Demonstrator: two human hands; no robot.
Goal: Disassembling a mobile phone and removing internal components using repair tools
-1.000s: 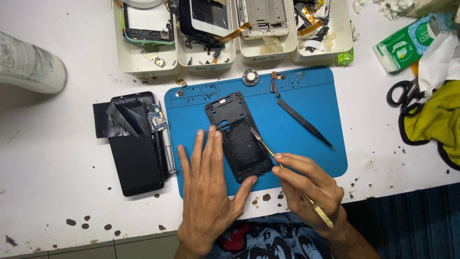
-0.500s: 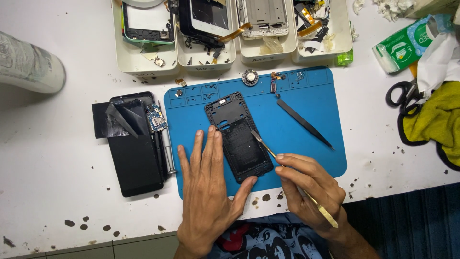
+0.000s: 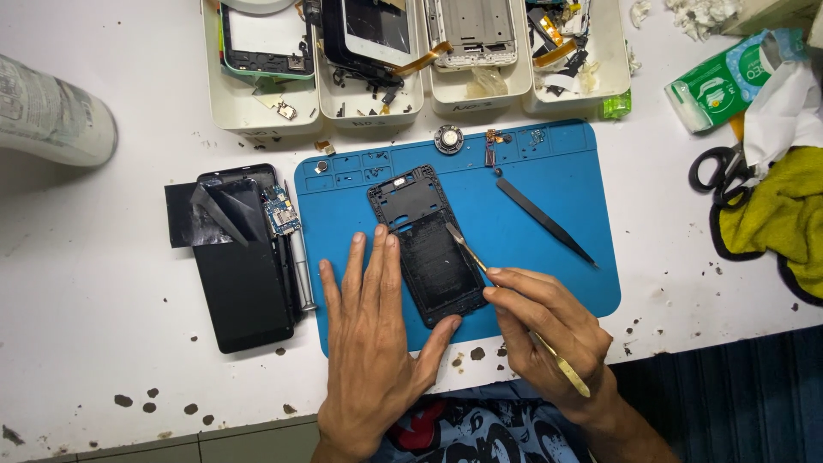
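My left hand [image 3: 370, 343] lies flat with fingers spread, gripping nothing, fingertips and thumb pressing the black phone frame [image 3: 427, 244] at its left and lower edges on the blue mat [image 3: 557, 180]. My right hand [image 3: 549, 334] pinches a thin metal pry tool [image 3: 480, 264], tip at the frame's right edge. Bare mat lies to the right, up to the black spudger [image 3: 544, 220].

Bright, even overhead light; white tabletop [image 3: 103, 257] near overexposed at upper left. Short soft shadows fall toward the viewer under left hand [image 3: 373, 343] and right hand [image 3: 549, 330]. Mild sheen on glossy black phone panel [image 3: 244, 291] and blue rubber work mat [image 3: 557, 223]. Centre sharp; grey cylindrical roll [image 3: 51, 120] at left edge soft and slightly stretched. Dark floor at lower right underexposed
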